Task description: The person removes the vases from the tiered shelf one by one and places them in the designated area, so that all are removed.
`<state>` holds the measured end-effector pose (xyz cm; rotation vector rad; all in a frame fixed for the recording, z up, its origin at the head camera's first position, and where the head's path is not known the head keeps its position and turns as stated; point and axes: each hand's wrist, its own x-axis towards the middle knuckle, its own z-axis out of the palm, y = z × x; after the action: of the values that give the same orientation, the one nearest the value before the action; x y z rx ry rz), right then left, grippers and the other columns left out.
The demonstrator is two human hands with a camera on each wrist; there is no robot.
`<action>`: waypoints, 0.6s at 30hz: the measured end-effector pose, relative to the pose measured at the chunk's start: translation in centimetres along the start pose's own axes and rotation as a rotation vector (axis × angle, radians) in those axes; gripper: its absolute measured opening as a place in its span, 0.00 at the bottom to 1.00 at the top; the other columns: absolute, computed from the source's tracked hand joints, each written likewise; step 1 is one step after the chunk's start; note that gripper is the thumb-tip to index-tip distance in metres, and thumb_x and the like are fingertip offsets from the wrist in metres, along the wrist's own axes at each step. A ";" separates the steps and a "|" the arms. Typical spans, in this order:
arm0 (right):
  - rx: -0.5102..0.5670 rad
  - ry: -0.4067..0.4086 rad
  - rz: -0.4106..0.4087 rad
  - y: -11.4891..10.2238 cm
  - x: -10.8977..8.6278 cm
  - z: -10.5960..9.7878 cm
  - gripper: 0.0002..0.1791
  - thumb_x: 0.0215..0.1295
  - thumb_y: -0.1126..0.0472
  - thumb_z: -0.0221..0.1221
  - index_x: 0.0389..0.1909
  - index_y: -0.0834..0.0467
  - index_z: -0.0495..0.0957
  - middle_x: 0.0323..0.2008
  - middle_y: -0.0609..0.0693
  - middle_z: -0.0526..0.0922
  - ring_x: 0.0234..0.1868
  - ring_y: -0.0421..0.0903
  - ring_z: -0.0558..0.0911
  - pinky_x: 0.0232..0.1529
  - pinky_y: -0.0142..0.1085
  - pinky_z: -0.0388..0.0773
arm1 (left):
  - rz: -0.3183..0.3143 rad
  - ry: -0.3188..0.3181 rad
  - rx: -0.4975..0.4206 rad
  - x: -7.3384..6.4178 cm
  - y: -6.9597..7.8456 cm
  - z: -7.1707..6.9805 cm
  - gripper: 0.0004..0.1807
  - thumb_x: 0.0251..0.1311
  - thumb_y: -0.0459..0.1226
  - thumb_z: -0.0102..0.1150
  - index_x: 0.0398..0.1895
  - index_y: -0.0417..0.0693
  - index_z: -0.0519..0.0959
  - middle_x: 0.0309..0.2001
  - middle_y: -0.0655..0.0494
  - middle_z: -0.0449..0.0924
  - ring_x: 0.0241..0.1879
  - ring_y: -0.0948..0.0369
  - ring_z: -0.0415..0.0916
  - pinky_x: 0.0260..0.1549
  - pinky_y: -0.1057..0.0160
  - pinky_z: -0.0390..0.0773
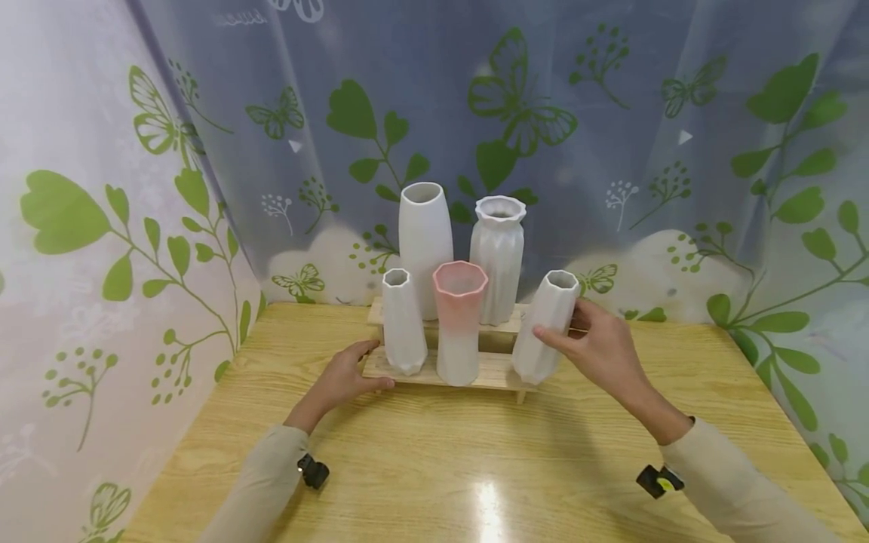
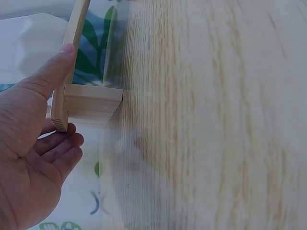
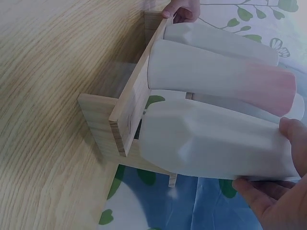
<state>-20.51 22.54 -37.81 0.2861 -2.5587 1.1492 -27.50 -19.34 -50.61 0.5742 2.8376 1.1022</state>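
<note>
A two-step wooden stand (image 1: 494, 369) carries white vases and a pink-topped vase. My left hand (image 1: 345, 375) grips the left end of its lower step; in the left wrist view the thumb lies on the plank (image 2: 72, 52) and the fingers curl underneath. My right hand (image 1: 606, 348) holds a white faceted vase (image 1: 543, 332) by its upper part, thumb in front, other fingers behind. That vase leans slightly, its base at the right end of the lower step. Beside it stand the pink-and-white vase (image 1: 459, 324) and another white faceted vase (image 1: 405, 324).
On the upper step stand a tall smooth white vase (image 1: 425, 241) and a white vase with a scalloped rim (image 1: 498, 256). A curtain (image 1: 434, 98) printed with leaves and butterflies hangs close behind the stand. The wooden table (image 1: 434, 467) extends in front.
</note>
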 end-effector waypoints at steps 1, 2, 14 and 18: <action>-0.006 0.004 -0.002 0.1 0.0 -0.1 0.30 0.61 0.45 0.73 0.55 0.63 0.79 0.46 0.61 0.88 0.44 0.57 0.89 0.41 0.50 0.89 | -0.005 -0.003 -0.004 0.0 0.1 0.0 0.51 0.52 0.55 0.78 0.73 0.36 0.67 0.71 0.38 0.69 0.69 0.39 0.69 0.66 0.39 0.73; -0.008 0.006 -0.004 0.2 0.0 -0.2 0.30 0.62 0.46 0.73 0.55 0.63 0.79 0.45 0.61 0.87 0.44 0.57 0.89 0.41 0.50 0.89 | -0.009 -0.006 -0.005 0.0 0.1 0.0 0.51 0.53 0.55 0.77 0.74 0.36 0.67 0.71 0.38 0.69 0.69 0.39 0.69 0.66 0.39 0.73; -0.028 0.031 0.007 0.7 -0.3 -1.5 0.31 0.64 0.45 0.71 0.57 0.63 0.79 0.46 0.63 0.87 0.44 0.59 0.89 0.40 0.51 0.89 | -0.024 -0.024 -0.043 -0.3 0.3 -0.1 0.53 0.53 0.56 0.76 0.75 0.37 0.66 0.72 0.38 0.68 0.70 0.39 0.67 0.66 0.39 0.73; -0.034 0.048 0.022 1.0 -0.3 -1.9 0.31 0.64 0.44 0.70 0.57 0.64 0.79 0.46 0.64 0.87 0.44 0.60 0.88 0.40 0.51 0.89 | -0.012 -0.017 -0.047 -0.3 0.4 -0.2 0.52 0.53 0.55 0.77 0.74 0.36 0.66 0.72 0.37 0.68 0.70 0.39 0.67 0.66 0.39 0.73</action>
<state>-20.19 24.67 -37.44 0.2202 -2.5429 1.1052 -27.13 -19.30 -50.21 0.5596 2.7891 1.1527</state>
